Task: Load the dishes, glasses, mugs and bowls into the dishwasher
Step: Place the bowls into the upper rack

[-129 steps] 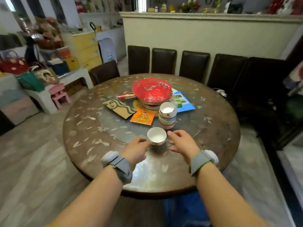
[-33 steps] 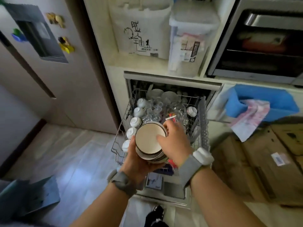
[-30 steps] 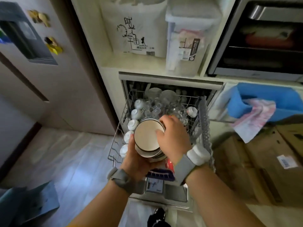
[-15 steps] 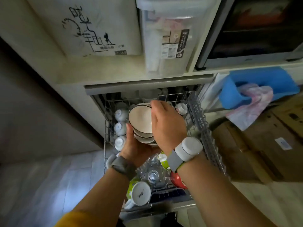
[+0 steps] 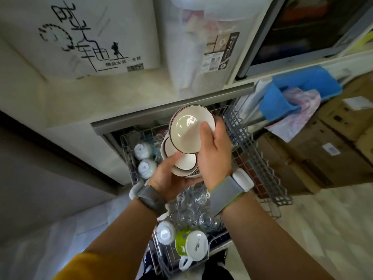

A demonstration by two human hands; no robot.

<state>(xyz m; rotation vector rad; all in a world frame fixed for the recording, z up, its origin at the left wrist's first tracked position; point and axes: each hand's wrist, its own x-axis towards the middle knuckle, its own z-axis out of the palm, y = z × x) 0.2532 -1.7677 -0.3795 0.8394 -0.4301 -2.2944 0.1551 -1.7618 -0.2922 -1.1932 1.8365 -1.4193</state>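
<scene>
My left hand (image 5: 168, 179) grips a stack of white bowls (image 5: 184, 163) with dark rims from below, over the pulled-out dishwasher rack (image 5: 260, 170). My right hand (image 5: 215, 152) holds the top bowl (image 5: 188, 132) by its right rim, thumb inside, and has it lifted and tilted off the stack. The rack below holds upturned white cups (image 5: 145, 168), several clear glasses (image 5: 193, 207) and a green-and-white mug (image 5: 191, 244) near its front.
A shelf above the dishwasher carries a white printed bag (image 5: 84, 35) and a clear plastic container (image 5: 203, 43). An oven (image 5: 314, 29) sits at upper right. A blue bin (image 5: 298, 91) with cloth and cardboard boxes (image 5: 333, 148) stand right of the rack.
I carried the bowls from the round table to the dishwasher. In the last half second my right hand has lifted the top bowl off the stack and tilted it.
</scene>
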